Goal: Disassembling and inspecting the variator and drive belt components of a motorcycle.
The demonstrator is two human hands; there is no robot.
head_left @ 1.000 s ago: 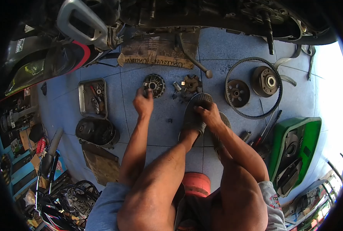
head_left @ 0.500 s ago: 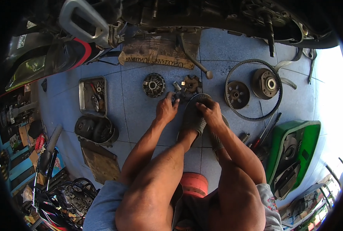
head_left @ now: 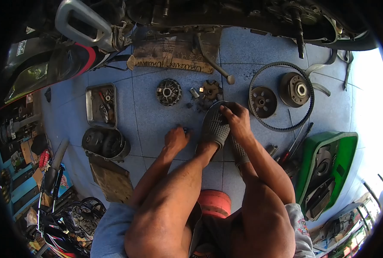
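Note:
My left hand (head_left: pixel 176 139) is closed low over the floor, left of my shoe (head_left: pixel 216 124). A small dark piece (head_left: pixel 185 130) shows at its fingertips. My right hand (head_left: pixel 238 120) is above the shoe's toe, its thumb and fingers drawn together; whatever they hold, if anything, is hidden. Beyond my hands lie a round finned variator pulley (head_left: pixel 169 92), a short metal bushing (head_left: pixel 194 93) and a notched brown plate (head_left: pixel 211 90). Several small dark pieces (head_left: pixel 201 109) rest between these parts and the shoe.
A drive belt (head_left: pixel 282 64) loops around a clutch bell (head_left: pixel 262 102) and clutch assembly (head_left: pixel 294 89). A metal tray (head_left: pixel 88 107) of tools and an engine cover (head_left: pixel 105 144) lie left. A green bin (head_left: pixel 350 159) stands right. Cardboard (head_left: pixel 174 53) lies under the motorcycle (head_left: pixel 226 21).
My left hand has drawn back toward me from the small parts, its fingers now closed around a small dark piece. My right hand stays over the shoe's toe.

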